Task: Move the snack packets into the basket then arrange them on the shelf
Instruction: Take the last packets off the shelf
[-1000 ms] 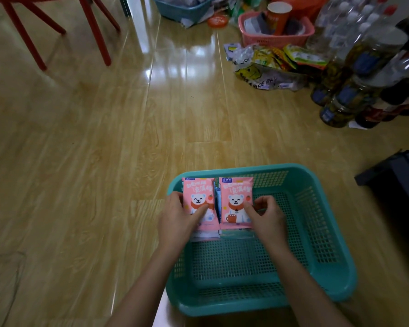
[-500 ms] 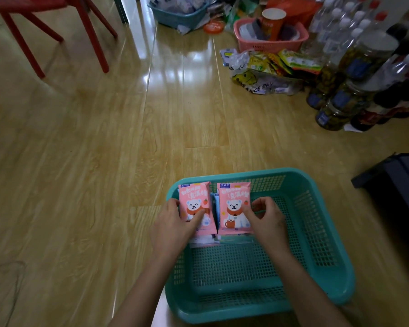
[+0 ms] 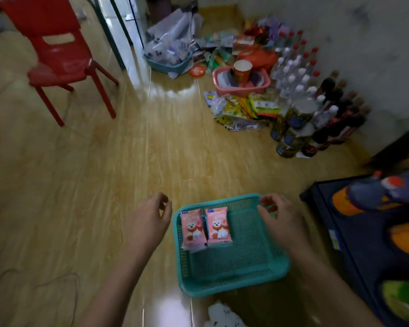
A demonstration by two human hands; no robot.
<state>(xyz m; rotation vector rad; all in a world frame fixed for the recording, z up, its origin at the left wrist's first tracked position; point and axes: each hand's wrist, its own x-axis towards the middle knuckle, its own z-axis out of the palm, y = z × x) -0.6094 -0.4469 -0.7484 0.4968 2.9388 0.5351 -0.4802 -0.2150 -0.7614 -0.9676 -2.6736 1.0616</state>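
Note:
Two pink snack packets with a white bear, the left packet [image 3: 191, 228] and the right packet [image 3: 217, 226], lie side by side in the far left part of the teal mesh basket [image 3: 234, 284] on the wooden floor. My left hand [image 3: 149, 220] hovers just left of the basket with loosely curled fingers and holds nothing. Over the basket's far right corner is my right hand [image 3: 279, 215], fingers loosely curled near the rim; contact with the rim is unclear. A dark shelf [image 3: 364, 244] with colourful items stands at the right.
A red chair [image 3: 59, 60] stands far left. At the back right are a pink basket [image 3: 241, 89], a pile of snack bags [image 3: 243, 109], several bottles [image 3: 300, 90] and jars along the wall, and another teal basket [image 3: 168, 60].
Both hands have let go of the pink packets and spread apart to the basket's sides. The camera has risen and tilted up, showing more of the room and the shelf.

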